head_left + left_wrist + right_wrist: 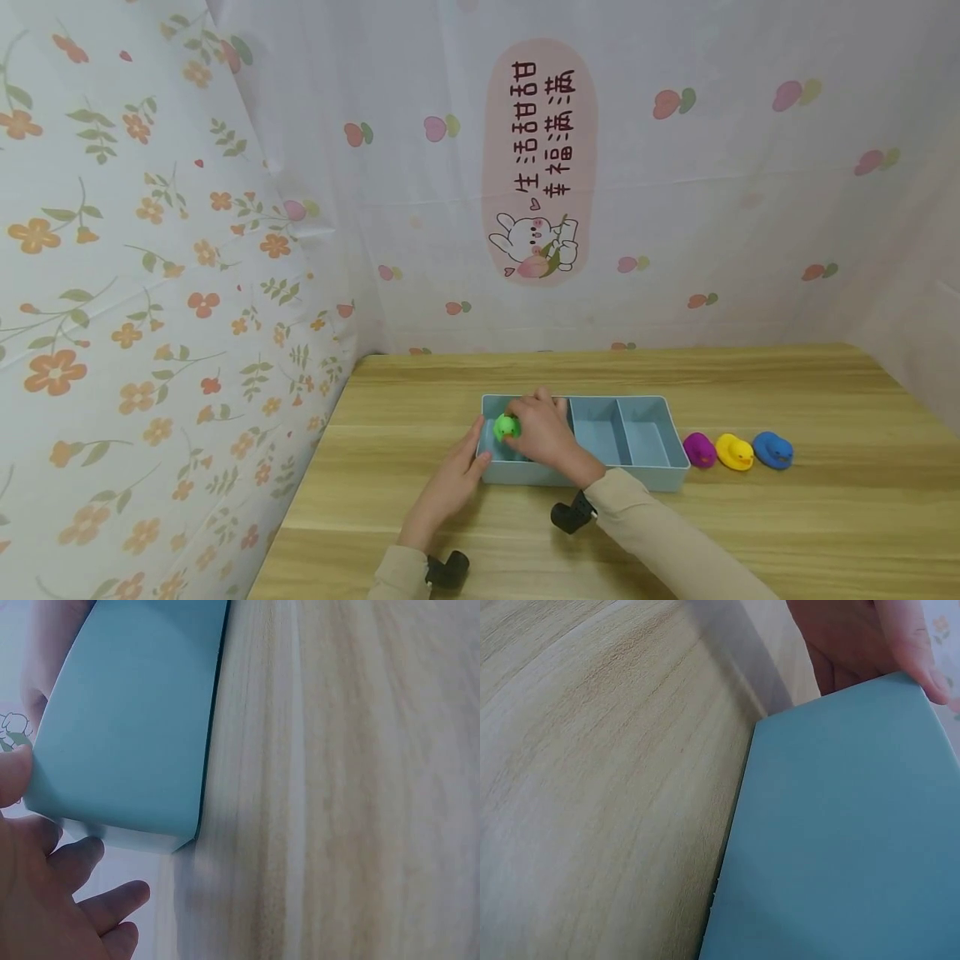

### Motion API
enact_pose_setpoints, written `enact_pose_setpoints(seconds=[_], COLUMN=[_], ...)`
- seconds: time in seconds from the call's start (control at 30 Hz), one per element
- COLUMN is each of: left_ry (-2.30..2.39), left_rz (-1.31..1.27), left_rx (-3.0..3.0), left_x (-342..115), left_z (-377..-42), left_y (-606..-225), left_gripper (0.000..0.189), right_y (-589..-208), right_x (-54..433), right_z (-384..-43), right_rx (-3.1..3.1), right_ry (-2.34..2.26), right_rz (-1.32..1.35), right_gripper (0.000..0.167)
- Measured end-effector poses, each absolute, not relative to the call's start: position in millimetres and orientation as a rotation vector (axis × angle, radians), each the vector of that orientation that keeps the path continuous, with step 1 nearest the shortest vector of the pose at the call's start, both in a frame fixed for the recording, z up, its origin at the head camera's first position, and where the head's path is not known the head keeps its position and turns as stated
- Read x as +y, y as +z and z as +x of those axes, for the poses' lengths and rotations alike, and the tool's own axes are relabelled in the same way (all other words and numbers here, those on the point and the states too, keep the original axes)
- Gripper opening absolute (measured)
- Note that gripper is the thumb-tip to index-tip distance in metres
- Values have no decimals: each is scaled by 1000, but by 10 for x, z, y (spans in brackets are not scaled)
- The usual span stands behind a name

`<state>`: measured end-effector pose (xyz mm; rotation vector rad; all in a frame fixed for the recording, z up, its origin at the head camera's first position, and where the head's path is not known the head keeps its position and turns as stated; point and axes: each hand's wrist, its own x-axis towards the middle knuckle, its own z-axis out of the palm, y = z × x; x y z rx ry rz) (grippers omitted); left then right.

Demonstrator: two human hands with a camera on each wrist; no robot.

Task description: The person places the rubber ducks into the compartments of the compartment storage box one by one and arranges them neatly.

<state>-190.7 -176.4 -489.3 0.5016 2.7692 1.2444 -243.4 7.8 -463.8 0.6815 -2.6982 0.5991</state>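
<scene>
A light blue divided box [517, 473] stands on the wooden table. My left hand [452, 482] grips its left end; in the left wrist view the thumb is at the rim and the fingers [79, 859] lie along the end wall. Over the leftmost part of the box, my right hand [546, 432] holds a green toy duck [506, 427] by its side. How low the duck sits, and whether it touches the box floor, is hidden. In the right wrist view only the box's long wall [847, 825] and the left hand [855, 641] appear.
To the right of the box a purple duck [700, 450], a yellow duck [735, 452] and a blue duck [773, 450] sit in a row. Dividers [624, 433] split the box into compartments. A patterned cloth [675, 208] hangs behind the table [825, 517].
</scene>
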Motion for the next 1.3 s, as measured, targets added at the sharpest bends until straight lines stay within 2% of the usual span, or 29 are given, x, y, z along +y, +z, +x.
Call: enact_pose_setpoints(seconds=[1.3], left_ry=[1239], left_rz=[507], left_rx=[2780], left_x=[-1756], left_z=[-1905], left_y=[-4891], left_gripper=[56], right_y=[-4577], right_x=[-82], right_z=[-2480], right_rx=[-3020], right_ry=[436], right_rz=[635], right_gripper=[24])
